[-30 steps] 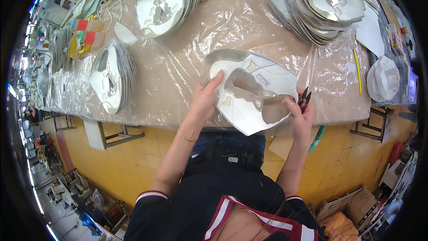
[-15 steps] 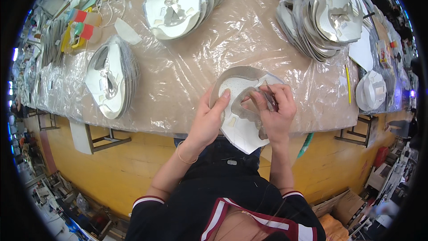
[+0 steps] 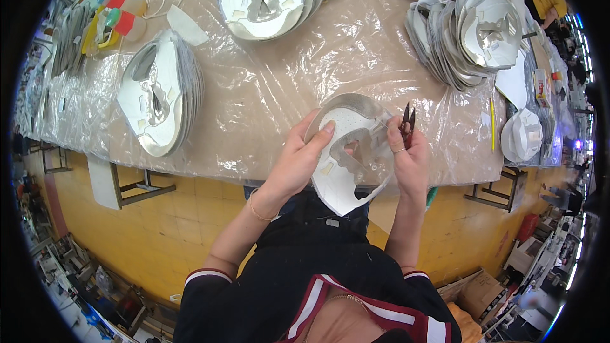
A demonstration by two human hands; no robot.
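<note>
Near the table's front edge I hold a white and grey shoe upper (image 3: 340, 194), curved into an open loop. My left hand (image 3: 300, 160) grips its left side, thumb on the perforated white face and the other fingers behind it. At its right edge, my right hand (image 3: 413, 162) is closed round small dark thread snips (image 3: 408, 124) with reddish handles. The blades point up and away from me, apart from the upper. Whether the right fingers also pinch the upper's edge or a thread, I cannot tell.
Plastic film covers the brown table (image 3: 267, 101). Stacks of similar uppers stand at the left (image 3: 162, 95), far middle (image 3: 276, 0) and far right (image 3: 470, 32). Two red-labelled bottles (image 3: 127, 24) sit far left. A yellow stick (image 3: 492, 124) lies at the right. Another person (image 3: 545, 5) is beyond the far right.
My right hand has moved right, from the upper's middle opening to its right edge, and the snips now point upward. My left hand keeps its grip. The view has shifted slightly.
</note>
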